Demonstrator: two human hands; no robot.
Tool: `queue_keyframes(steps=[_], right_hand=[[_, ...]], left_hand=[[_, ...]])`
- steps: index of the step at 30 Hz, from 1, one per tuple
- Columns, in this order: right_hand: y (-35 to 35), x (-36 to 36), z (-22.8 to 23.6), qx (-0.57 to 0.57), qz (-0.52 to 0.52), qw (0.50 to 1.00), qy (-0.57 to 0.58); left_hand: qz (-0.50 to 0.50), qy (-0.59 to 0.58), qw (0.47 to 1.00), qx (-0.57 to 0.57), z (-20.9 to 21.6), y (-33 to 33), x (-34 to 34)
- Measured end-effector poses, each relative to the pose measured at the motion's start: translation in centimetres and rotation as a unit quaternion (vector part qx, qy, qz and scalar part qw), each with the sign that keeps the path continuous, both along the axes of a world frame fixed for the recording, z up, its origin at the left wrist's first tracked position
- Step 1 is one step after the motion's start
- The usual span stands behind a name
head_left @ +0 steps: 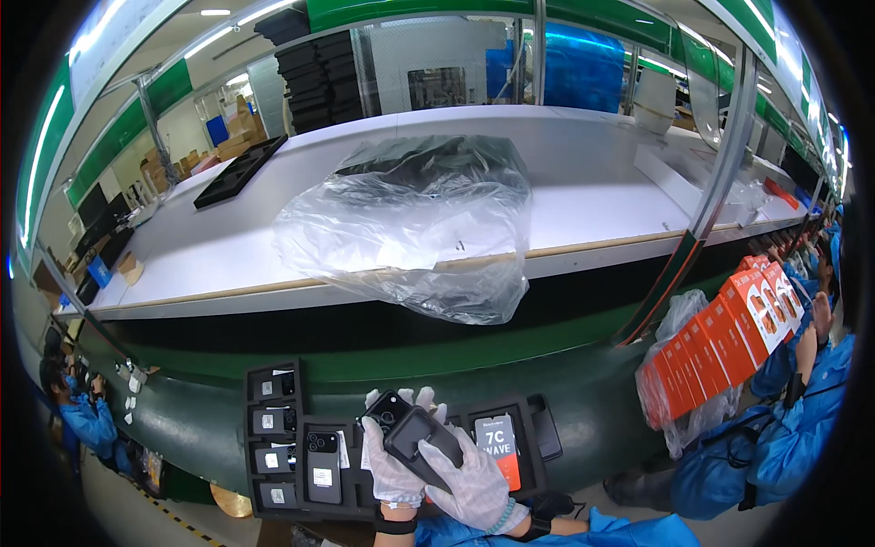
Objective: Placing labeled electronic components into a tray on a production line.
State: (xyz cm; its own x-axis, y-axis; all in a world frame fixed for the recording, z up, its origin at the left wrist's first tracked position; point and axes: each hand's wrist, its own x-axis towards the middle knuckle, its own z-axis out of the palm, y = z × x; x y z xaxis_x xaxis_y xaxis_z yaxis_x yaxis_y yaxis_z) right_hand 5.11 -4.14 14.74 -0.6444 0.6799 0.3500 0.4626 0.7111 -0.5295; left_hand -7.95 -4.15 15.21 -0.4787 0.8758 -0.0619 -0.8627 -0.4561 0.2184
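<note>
My left hand [390,463], in a white glove, grips a black smartphone [386,409] whose camera bump shows at its top corner. My right hand [476,485], also gloved, holds a dark flat piece [412,438] like a phone case, laid across the phone's lower part. Whether the two are joined, I cannot tell. Just left of my hands, another black phone [323,467] with a white label lies in a black tray [310,423]. Right of them, a small white-and-orange box [497,445] sits in a tray, with a dark phone-shaped piece [545,427] beyond.
A column of black tray compartments [249,410] at the left holds several labelled phones. Under the trays runs a dark green belt [191,436]. A white shelf [583,182] above bears a clear plastic bag [401,228]. Orange boxes [702,360] and people in blue are at the right.
</note>
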Motion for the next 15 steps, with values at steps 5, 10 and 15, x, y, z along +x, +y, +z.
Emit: queue_keyframes(steps=[5, 10, 15], right_hand=[[-1.1, -1.2, -2.5, -0.096, 0.036, 0.995, -0.006], [-2.7, -2.5, -5.7, -0.092, 0.055, 0.994, 0.012], [-2.0, -3.9, -7.3, -0.217, 0.129, 0.959, 0.129]], left_hand=[[0.057, 0.148, 0.987, -0.033, -3.6, -1.3, -0.1], [0.098, 0.231, 0.964, -0.093, -6.1, -3.6, 0.7], [0.137, 0.374, 0.897, -0.193, -7.7, -5.0, 1.0]])
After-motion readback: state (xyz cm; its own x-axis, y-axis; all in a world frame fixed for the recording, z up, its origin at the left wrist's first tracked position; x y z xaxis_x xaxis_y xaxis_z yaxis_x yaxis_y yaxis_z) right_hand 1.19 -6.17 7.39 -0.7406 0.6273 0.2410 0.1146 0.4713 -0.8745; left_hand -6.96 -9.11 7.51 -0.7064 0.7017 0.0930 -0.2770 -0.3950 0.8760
